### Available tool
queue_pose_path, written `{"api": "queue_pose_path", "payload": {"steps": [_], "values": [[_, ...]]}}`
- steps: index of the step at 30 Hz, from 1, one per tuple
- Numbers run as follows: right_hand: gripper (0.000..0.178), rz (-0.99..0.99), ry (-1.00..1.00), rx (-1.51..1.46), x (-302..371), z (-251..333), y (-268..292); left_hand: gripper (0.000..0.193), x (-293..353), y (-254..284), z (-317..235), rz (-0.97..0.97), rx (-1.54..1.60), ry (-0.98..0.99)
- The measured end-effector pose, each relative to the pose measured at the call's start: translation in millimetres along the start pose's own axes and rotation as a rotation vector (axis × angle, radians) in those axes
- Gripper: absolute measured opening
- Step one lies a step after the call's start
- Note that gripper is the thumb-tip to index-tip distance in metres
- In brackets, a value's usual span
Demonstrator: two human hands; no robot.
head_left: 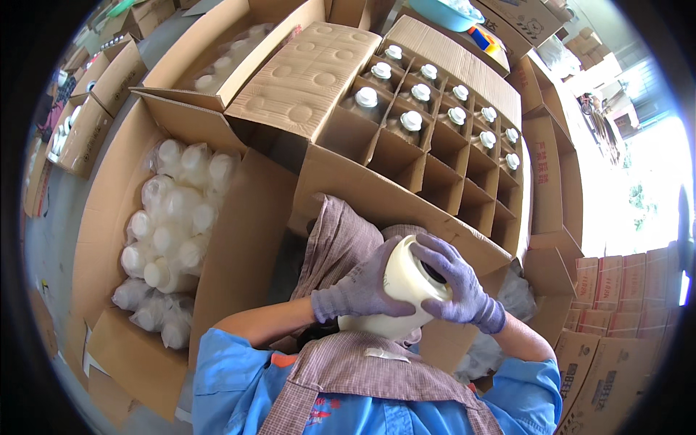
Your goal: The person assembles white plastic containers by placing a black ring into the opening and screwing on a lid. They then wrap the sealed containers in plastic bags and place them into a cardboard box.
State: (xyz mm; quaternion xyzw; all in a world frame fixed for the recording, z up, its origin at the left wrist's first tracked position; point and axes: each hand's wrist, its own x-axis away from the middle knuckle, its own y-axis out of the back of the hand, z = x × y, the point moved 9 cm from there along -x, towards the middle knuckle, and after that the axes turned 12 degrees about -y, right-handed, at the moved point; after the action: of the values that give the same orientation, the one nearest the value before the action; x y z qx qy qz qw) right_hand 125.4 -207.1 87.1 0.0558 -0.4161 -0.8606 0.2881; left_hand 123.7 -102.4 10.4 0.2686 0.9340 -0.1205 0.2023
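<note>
Both my hands wear grey-purple knit gloves and hold one white plastic bottle [397, 286] close to my chest. My left hand [360, 286] grips the bottle's side. My right hand [451, 279] wraps over its top end, where a dark cap or opening shows under the fingers. Just beyond my hands stands a cardboard carton with dividers [406, 192]; several capped white bottles [412, 120] fill its far cells, and the near cells are empty. A checked cloth [337, 243] drapes over my lap and the carton's near flap.
To my left an open cardboard box [109, 217] holds several white bottles in clear plastic bags [174, 217]. More open cartons stand at the back and far left. Stacked printed boxes [616, 304] stand at the right. A blue basin [446, 14] sits at the top.
</note>
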Motion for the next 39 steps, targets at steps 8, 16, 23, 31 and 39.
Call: {"api": "queue_pose_path", "payload": {"steps": [8,16,23,31,39], "values": [[0.063,-0.057,0.008,-0.127,32.2,22.7,15.4,0.080,4.5,5.5,-12.9,0.086,0.069,0.010],[0.034,-0.095,0.018,0.232,76.9,63.2,28.5,0.055,22.1,-7.9,26.3,0.281,0.100,0.074],[0.035,-0.164,-0.050,0.217,113.3,58.5,18.7,0.051,14.8,-25.8,28.9,0.476,-0.081,-0.053],[0.034,-0.051,0.005,0.460,134.1,66.1,0.4,0.045,23.2,-51.8,36.5,0.541,0.173,0.174],[0.034,-0.115,0.009,0.439,145.3,59.4,-25.2,0.041,23.7,-67.7,9.5,0.422,-0.048,-0.177]]}}
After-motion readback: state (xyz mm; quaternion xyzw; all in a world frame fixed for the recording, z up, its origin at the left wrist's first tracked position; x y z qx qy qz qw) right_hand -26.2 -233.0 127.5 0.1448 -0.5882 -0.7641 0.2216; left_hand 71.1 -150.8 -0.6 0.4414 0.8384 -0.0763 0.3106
